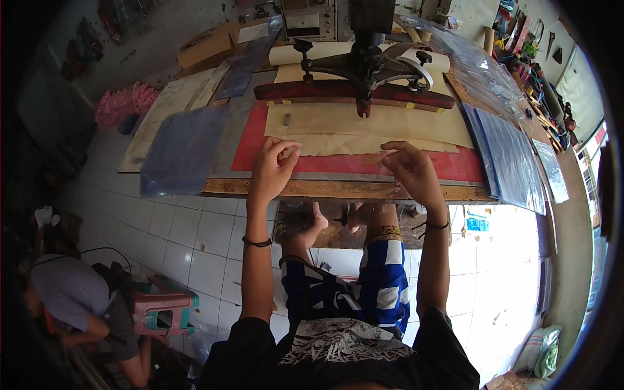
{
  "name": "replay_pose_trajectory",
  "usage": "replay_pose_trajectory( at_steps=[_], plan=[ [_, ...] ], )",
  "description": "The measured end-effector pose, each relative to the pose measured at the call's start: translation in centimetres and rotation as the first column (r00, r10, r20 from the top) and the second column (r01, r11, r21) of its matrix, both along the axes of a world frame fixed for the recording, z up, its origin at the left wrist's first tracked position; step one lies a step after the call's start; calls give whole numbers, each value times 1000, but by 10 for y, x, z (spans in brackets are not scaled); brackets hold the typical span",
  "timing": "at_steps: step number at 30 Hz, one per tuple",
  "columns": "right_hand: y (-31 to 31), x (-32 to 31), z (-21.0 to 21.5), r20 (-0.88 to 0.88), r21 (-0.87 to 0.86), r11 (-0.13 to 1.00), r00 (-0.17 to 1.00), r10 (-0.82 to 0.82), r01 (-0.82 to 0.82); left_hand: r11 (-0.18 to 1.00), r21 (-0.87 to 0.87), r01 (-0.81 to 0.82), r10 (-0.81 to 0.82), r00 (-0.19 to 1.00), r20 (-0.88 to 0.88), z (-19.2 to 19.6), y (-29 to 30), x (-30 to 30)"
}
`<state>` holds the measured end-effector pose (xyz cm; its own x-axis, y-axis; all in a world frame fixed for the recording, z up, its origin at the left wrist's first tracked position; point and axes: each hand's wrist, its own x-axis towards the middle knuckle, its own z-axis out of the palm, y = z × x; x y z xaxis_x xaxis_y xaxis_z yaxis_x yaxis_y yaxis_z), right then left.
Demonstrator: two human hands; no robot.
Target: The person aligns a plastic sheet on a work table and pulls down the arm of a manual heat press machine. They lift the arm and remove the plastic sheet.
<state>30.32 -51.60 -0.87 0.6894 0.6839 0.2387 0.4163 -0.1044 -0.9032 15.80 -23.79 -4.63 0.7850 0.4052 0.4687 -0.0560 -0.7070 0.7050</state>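
Observation:
My left hand (pixel 275 168) is closed in a pinch over the front edge of the red sheet (pixel 250 146). My right hand (pixel 413 170) is pinched the same way, a forearm's width or so apart. Faint glints between them look like a thin clear plastic sheet (pixel 390 158), its outline hard to make out. Beyond the hands, tan paper (pixel 364 133) lies on the red sheet, with a small metal piece (pixel 286 119) on it. Above stands a press head with a long dark red bar (pixel 312 90), black knobs and a curved metal arm.
Stacks of bluish clear plastic sheets lie at the left (pixel 179 149) and right (pixel 510 153) of the wooden table edge (pixel 325 188). A cardboard box (pixel 207 47) sits at the back left. Another person (pixel 75 292) bends beside a pink and green stool (pixel 166 305) at lower left.

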Motion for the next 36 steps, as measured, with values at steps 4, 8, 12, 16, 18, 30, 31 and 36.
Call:
replay_pose_trajectory(
  at_steps=[4,8,12,16,18,30,31,36],
  plan=[
    [1,-20,14,-100,106,993,993,59,-48,998,-56,-3,4,1000,15,-2,1,1],
    [-32,-26,-1,-112,196,979,991,75,-51,996,-15,93,-91,990,107,2,-1,-2],
    [-72,-18,-31,-239,118,990,970,-47,77,982,115,152,-159,986,51,5,-7,4],
    [-86,-16,-19,-182,-60,984,968,-175,167,885,462,57,-28,997,-68,10,-28,11],
    [-83,-1,-3,18,-148,942,953,-303,303,886,463,-14,45,997,-55,13,-28,15],
    [-13,142,-25,722,-378,848,692,19,371,959,241,149,-45,920,-390,22,3,67],
    [-16,141,-25,706,-378,861,707,31,340,959,239,151,-47,919,-391,32,1,69],
    [-20,132,-15,589,-418,889,801,108,188,856,481,187,62,888,-455,39,2,85]
  ],
)
